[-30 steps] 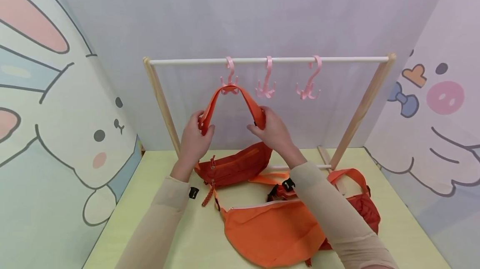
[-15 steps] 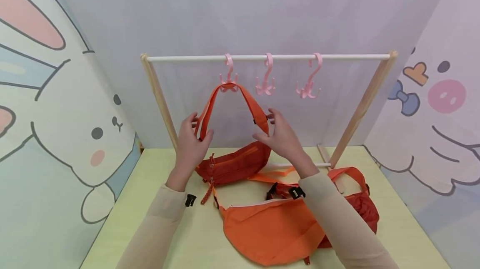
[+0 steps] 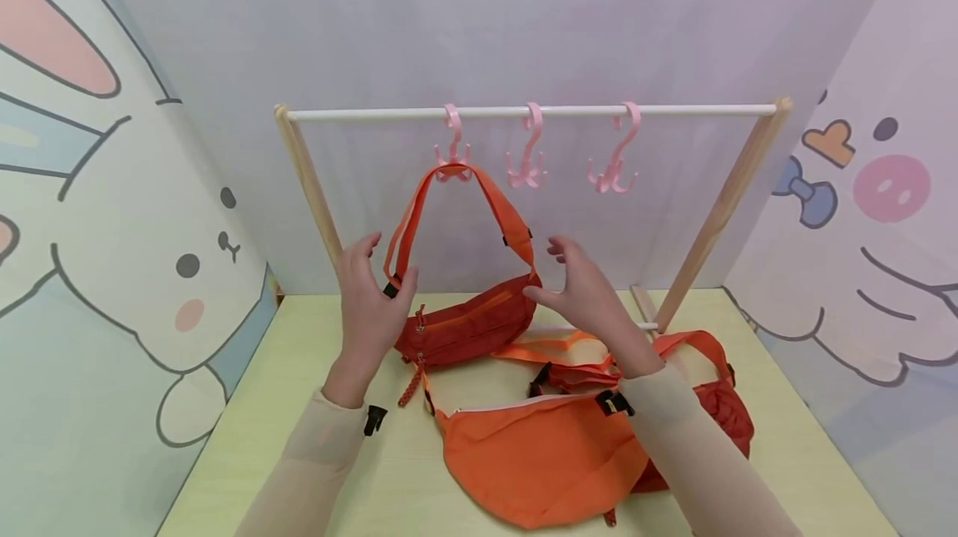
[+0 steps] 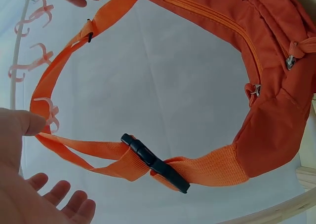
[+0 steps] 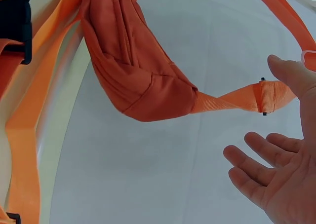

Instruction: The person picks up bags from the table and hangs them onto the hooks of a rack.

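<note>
A dark red waist bag (image 3: 471,321) hangs by its orange strap (image 3: 503,209) from the leftmost pink hook (image 3: 452,163). My left hand (image 3: 368,304) is beside the strap's left side, near the black buckle (image 4: 154,162), with fingers spread. On the other side, my right hand (image 3: 587,288) stands apart from the strap, thumb and fingers parted. The right wrist view shows the strap's slider (image 5: 266,96) just beyond that hand's thumb. Neither hand holds anything.
Two more pink hooks, a middle one (image 3: 527,163) and a right one (image 3: 614,171), hang on the white rail (image 3: 696,110). An orange half-moon bag (image 3: 542,458) and another red bag (image 3: 726,416) lie on the yellow table (image 3: 224,479), partly behind my right sleeve.
Both hands have let go of the strap and moved outward and down, away from it. The waist bag stays hanging from the left hook.
</note>
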A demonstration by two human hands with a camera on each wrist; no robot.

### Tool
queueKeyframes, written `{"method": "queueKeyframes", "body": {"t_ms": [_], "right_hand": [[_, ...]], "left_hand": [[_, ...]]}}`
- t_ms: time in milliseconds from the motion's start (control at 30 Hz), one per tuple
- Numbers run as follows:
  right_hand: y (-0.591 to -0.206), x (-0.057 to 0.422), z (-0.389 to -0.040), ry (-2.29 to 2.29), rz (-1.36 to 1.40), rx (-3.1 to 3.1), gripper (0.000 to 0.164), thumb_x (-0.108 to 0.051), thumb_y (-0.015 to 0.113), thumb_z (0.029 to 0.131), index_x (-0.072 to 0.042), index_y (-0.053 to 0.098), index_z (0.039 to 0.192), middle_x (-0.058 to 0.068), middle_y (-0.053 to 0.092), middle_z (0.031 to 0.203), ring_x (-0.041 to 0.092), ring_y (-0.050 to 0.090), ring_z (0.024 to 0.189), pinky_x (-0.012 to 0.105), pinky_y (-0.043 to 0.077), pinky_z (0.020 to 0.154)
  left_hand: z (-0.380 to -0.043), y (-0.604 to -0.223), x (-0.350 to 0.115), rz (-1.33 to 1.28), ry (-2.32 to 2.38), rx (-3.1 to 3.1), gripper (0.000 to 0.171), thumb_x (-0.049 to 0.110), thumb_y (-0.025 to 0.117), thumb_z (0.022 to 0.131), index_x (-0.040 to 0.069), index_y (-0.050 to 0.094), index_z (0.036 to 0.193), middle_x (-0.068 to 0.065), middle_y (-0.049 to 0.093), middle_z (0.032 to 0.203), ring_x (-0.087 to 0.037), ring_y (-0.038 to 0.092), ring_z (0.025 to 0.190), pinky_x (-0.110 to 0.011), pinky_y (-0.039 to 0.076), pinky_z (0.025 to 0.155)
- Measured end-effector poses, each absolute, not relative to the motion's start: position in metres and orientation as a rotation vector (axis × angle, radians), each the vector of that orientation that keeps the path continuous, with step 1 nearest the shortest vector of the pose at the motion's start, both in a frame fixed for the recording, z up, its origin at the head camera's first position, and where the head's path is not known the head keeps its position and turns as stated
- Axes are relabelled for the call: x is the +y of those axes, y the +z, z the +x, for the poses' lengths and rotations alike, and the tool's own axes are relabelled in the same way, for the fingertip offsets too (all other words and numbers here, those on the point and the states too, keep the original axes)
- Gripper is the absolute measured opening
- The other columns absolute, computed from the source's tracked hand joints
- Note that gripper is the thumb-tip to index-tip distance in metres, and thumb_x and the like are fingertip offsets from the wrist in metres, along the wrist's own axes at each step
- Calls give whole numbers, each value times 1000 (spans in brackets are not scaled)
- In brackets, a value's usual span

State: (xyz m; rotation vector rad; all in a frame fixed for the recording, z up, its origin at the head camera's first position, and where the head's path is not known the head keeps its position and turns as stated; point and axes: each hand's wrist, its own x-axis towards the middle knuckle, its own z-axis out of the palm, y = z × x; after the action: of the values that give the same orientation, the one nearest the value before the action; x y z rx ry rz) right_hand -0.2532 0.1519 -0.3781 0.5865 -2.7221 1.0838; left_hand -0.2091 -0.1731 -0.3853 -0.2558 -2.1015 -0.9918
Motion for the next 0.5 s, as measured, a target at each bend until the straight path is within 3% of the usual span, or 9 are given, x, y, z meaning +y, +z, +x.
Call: {"method": "queueKeyframes", "body": {"t_ms": [333,500], "right_hand": [[-392,170,-249,990,663,-2797,87,-35,88,90,-2,41,156,18,54,148,40,55,133,58,49,108],[-403,178,-248,963,703,-2898,84,-33,86,93,0,42,156,21,53,150,42,53,135,59,47,109]], "left_hand": [[-200,-399,-165,-366,-980,-2052,56,12,79,93,-2,55,141,-21,58,128,-36,51,115,-52,45,90],[-198,-414,-155,-471,-993,-2118,56,9,80,91,-2,57,141,-18,60,129,-38,55,113,-51,47,93]]}}
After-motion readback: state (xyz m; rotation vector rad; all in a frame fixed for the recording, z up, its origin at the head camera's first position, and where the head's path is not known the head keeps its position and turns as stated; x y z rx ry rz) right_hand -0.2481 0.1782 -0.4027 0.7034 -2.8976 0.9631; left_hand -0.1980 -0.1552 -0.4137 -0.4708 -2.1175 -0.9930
